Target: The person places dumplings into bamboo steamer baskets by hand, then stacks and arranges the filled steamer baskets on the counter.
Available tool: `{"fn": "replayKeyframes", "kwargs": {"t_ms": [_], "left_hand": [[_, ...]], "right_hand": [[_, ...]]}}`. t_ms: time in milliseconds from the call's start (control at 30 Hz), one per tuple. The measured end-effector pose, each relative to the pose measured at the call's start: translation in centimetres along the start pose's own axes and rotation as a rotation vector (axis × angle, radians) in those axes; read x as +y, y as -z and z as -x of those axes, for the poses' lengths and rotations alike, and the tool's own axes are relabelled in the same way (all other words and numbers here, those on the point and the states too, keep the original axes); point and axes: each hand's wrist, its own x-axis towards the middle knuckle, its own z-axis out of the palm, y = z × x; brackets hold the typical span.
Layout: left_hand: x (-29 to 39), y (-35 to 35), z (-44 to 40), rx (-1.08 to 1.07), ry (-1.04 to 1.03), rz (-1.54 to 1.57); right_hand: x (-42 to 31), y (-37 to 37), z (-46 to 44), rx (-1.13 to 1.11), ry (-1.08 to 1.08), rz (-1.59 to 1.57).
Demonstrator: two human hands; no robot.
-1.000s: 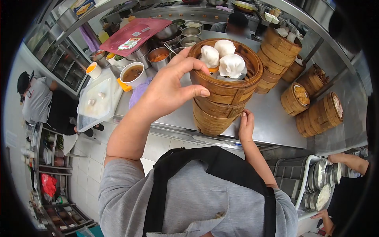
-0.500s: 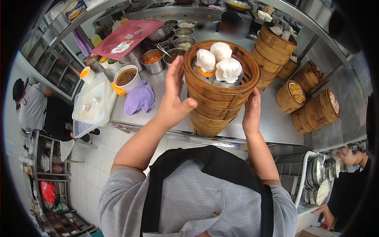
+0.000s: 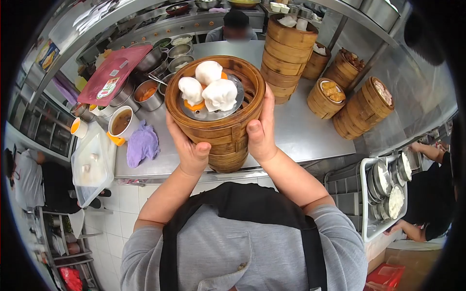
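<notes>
A stack of round bamboo steamers (image 3: 233, 138) stands in front of me near the counter's front edge. My left hand (image 3: 191, 150) wraps the left side of the upper steamer, thumb toward me. On the opposite side my right hand (image 3: 263, 131) grips the same steamer, its thumb also on the front wall. Inside the top steamer lies a metal plate (image 3: 212, 114) with three white buns (image 3: 221, 95). Orange pieces (image 3: 195, 106) show beneath and between the buns. The fingertips behind the steamer are partly hidden.
More steamers stand at the back (image 3: 289, 53) and right (image 3: 361, 109) of the metal counter (image 3: 303, 143). To the left are a purple cloth (image 3: 142, 143), a soup tub (image 3: 122, 122) and a lidded plastic box (image 3: 92, 165). A co-worker's arm (image 3: 412, 230) is near a white crate (image 3: 365, 208).
Both hands have closed from beside the upper steamer onto its sides. The view has shifted, so the stack appears farther left and the co-worker across the counter shows more.
</notes>
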Motion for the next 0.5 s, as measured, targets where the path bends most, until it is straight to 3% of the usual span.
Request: {"fn": "replayKeyframes", "kwargs": {"t_ms": [300,500], "left_hand": [[0.0,0.5,0.1,-0.042,-0.03,-0.149],[-0.6,0.4,-0.3,-0.042,-0.014,0.06]], "right_hand": [[0.2,0.1,0.4,-0.006,0.029,0.034],[0.0,0.0,0.5,-0.003,0.02,0.044]]}}
